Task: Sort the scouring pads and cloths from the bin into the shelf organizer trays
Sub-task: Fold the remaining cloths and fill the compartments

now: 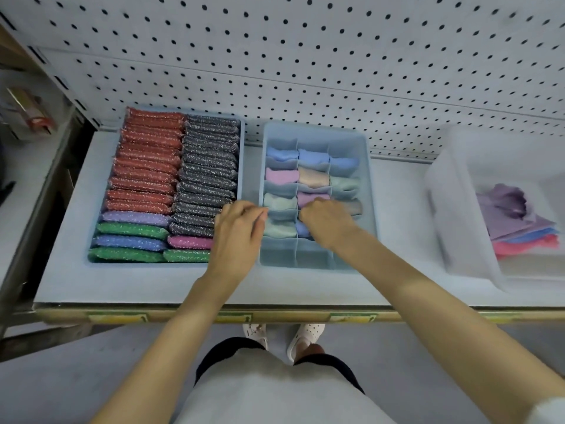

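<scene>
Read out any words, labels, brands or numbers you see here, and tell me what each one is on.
No text here is readable.
Yellow-green tags on the shelf's front edge: too blurred to read.
Red-and-clear package at far left: blurred, nothing legible.

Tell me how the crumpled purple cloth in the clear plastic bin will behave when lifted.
The crumpled purple cloth probably goes floppy and drapes, since it lies bunched in folds. It looks thin, so likely light. Resting loose atop the pink and blue cloths in the clear plastic bin, it should come off alone.
</scene>
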### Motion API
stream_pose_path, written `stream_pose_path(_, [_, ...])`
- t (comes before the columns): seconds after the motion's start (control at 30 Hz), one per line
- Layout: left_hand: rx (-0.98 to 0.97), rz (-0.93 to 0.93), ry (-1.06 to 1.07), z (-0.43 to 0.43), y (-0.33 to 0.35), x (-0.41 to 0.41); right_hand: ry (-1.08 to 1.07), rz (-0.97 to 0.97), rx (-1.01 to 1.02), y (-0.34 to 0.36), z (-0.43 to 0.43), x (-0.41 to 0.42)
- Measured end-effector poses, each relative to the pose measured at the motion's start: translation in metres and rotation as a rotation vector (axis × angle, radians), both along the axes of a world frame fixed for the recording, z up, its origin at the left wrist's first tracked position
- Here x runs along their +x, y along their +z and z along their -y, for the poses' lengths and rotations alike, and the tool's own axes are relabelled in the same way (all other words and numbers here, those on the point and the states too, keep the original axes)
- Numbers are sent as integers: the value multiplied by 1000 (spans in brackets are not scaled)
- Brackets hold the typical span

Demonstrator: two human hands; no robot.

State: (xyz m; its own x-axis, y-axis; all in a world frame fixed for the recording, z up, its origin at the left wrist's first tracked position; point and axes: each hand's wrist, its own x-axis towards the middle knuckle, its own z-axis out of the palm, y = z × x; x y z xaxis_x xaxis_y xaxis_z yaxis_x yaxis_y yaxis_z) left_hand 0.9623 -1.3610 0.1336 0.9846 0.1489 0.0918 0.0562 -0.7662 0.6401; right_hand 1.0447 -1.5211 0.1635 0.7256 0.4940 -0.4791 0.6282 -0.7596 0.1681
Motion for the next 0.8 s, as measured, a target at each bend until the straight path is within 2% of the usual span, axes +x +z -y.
stream_pose_path(0.13, [-29, -17, 4, 0, 1, 0, -151, -236, 144, 8, 11, 15])
stream_pose_path(0.23, [-49, -14, 4, 1, 1, 1, -161, -338, 223, 19, 19, 19])
stream_pose_path(0.33, [-78, -22, 1, 0, 1, 0, -180, -215, 170, 21, 14, 8])
stream_pose_path(0.4, [-83, -25, 4, 0, 3, 0, -200, -233, 194, 16, 14, 10])
stream_pose_path(0.47, [-81, -40, -7, -1, 4, 0, -253, -339, 301, 11, 24, 19])
stream_pose_path(0.53, [-72, -63, -23, -1, 4, 0, -321, -363, 436, 16, 39, 24])
stream_pose_path(0.7, [-126, 5, -42, 10, 17, -1, -467, -227, 732, 37, 79, 15])
stream_pose_path(0.8, [-247, 82, -135, 41, 33, 6, -635, -140, 949, 43, 116, 6])
